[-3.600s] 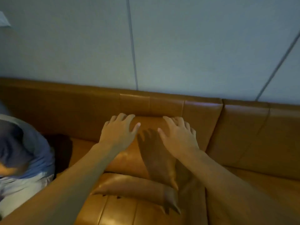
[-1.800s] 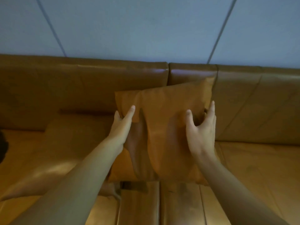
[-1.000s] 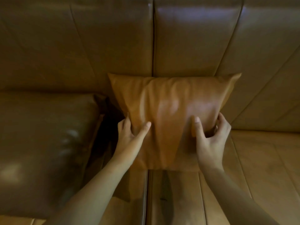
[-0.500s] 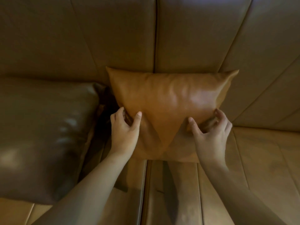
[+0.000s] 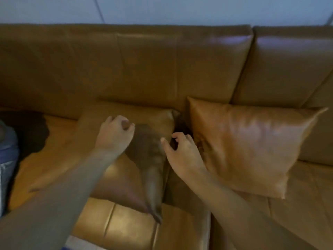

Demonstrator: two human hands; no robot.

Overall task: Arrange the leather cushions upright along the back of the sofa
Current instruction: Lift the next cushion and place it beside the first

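The sofa (image 5: 162, 65) fills almost all the view. It is of brown leather, its backrest is made of two wide panels, and a seam runs between them on the right side. Behind it there is a pale blue wall (image 5: 180, 9) with thin dark lines.

Two leather cushions are on the seat. The right cushion (image 5: 248, 147) stands nearly upright and leans against the backrest, just under the seam between the panels. Its upper right corner points outward and light shines on its front. The left cushion (image 5: 115, 159) lies flat on the seat, with its far edge near the backrest and one corner pointing toward the camera. A narrow dark gap separates the two cushions.

At the far left edge some blue and white cloth (image 5: 7, 159) is visible, next to a dark shadow on the seat.

Both arms are bare and reach forward over the flat cushion. The left hand (image 5: 115, 136) is above the far part of this cushion, with the fingers curled loosely inward and nothing between them. I cannot tell if it touches the leather. The right hand (image 5: 182, 152) is at the gap between the cushions, with fingers bent and slightly apart and the thumb pointing left. It holds nothing.
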